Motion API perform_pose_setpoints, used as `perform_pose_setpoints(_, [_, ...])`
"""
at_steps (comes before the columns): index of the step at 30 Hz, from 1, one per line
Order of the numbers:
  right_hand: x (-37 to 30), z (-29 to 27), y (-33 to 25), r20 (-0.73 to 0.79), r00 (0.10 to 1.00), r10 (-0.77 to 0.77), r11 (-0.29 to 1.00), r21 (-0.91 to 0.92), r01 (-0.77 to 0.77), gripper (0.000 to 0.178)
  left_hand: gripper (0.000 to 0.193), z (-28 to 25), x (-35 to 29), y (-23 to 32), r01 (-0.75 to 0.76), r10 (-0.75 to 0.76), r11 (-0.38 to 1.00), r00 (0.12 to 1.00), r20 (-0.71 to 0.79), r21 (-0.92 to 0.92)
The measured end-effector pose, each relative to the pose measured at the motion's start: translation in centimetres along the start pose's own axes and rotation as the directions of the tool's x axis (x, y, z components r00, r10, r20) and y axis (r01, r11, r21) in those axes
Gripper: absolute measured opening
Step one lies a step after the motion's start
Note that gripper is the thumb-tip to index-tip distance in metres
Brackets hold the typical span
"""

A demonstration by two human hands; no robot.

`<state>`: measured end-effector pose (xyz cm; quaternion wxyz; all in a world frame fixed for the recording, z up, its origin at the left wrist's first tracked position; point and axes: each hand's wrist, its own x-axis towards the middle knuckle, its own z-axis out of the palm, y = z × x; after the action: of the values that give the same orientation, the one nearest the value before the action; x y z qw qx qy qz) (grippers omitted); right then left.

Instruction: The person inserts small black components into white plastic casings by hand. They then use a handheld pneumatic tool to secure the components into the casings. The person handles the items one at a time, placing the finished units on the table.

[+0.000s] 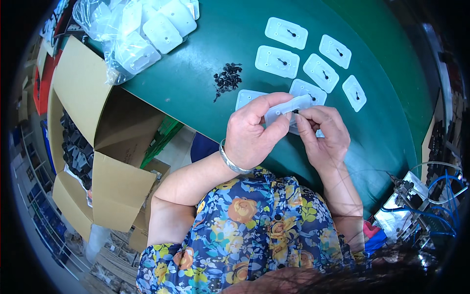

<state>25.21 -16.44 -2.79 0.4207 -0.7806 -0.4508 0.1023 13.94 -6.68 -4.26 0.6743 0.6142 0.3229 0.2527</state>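
Observation:
My left hand [253,128] grips a translucent white plastic cover [299,102] between thumb and fingers, tilted above the green table. At the cover's near edge, my right hand [324,133] pinches a small black plug-like part [295,111]; whether it sits in a hole of the cover is hidden by the fingers. Several similar covers lie flat beyond my hands, such as one cover [277,61] with a black piece [282,61] on it. Left of them is a loose pile of small black parts [227,80].
A clear bag of white covers [142,34] lies at the table's far left. Below the table's left edge stands an open cardboard box [120,193] holding dark parts. A metal fixture with blue tubes [410,201] stands at the right. The green table [196,105] curves away to the right.

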Motion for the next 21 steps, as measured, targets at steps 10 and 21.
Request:
perform_pose_setpoints(10, [0.8, -1.6, 0.7, 0.167, 0.963, -0.210, 0.954, -0.179, 0.239, 0.017, 0.032, -0.5, -0.2, 0.5, 0.184, -0.172, 0.981, 0.972, 0.160, -0.062])
perform_pose_setpoints(21, [0.7, -1.9, -0.1, 0.203, 0.971, 0.125, 0.992, -0.039, -0.119, 0.010, 0.032, -0.7, 0.0, 0.9, 0.314, -0.261, 0.927, 0.932, 0.250, -0.203])
